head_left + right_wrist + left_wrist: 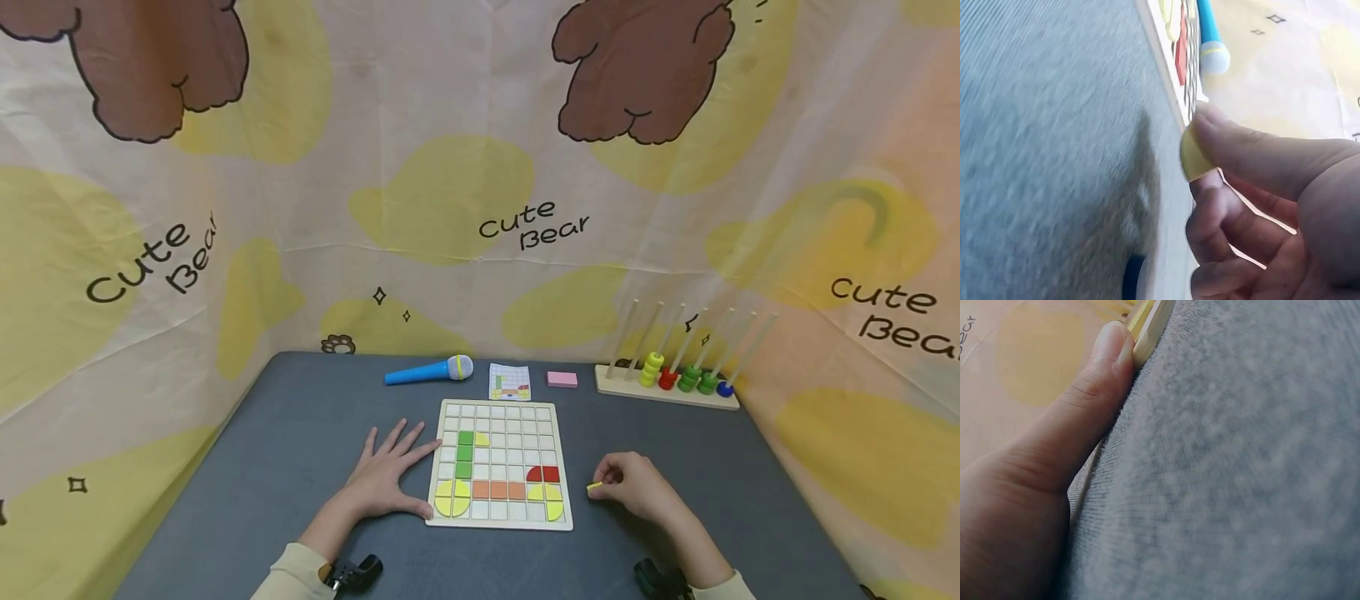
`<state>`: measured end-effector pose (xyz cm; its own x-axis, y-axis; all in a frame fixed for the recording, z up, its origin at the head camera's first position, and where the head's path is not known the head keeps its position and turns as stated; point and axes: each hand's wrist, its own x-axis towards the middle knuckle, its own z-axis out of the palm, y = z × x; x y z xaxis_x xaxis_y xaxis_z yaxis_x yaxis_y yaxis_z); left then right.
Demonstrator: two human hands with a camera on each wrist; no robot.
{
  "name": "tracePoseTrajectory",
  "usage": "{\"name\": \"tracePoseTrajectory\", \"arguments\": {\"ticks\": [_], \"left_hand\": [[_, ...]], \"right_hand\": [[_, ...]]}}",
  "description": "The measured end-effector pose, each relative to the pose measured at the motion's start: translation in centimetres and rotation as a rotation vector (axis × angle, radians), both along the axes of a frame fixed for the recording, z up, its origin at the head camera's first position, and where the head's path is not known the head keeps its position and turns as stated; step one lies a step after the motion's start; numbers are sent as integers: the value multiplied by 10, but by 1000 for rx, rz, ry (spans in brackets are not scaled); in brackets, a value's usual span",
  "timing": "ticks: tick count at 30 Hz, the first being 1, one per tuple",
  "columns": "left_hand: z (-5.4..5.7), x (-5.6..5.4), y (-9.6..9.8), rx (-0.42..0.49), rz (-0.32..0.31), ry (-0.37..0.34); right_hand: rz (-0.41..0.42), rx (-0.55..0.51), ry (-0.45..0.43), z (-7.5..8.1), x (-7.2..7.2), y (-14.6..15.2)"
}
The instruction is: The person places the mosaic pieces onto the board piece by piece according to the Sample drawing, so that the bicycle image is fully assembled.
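Note:
A square wooden grid board [501,408] lies on the table with green, orange, red and yellow tiles in some of its cells. Spread flat beside its left edge is my left hand [384,479], the thumb touching the lower left corner and the index fingertip at the left edge. In the left wrist view the thumb [1094,387] rests against the board's wooden rim [1150,334]. To the right of the board, my right hand [633,482] pinches a yellow quarter-circle tile [1194,156] between thumb and fingers, above the table.
Behind the board lie a small pattern card [509,382], a blue toy microphone [427,371] and a pink block [562,380]. A peg counting rack [667,387] with colored beads stands at the back right. Printed cloth [435,208] hangs around the grey table [300,417].

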<state>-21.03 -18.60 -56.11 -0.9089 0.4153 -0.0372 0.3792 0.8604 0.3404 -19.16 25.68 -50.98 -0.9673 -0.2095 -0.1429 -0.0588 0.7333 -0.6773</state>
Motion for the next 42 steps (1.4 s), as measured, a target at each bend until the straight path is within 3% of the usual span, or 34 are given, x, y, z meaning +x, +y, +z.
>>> {"name": "tracePoseTrajectory", "arguments": {"ticks": [5, 15, 25, 33, 42], "left_hand": [[0, 0, 0, -10, 2, 2], [-1, 0, 1, -16, 3, 4], [2, 1, 1, 0, 9, 3], [0, 0, 2, -8, 4, -5], [1, 1, 1, -3, 2, -1]], "right_hand": [[39, -30, 18, 2, 0, -9], [-16, -35, 45, 5, 3, -33], [70, -47, 1, 4, 6, -57], [169, -52, 57, -3, 10, -70], [178, -12, 63, -8, 11, -77]]}}
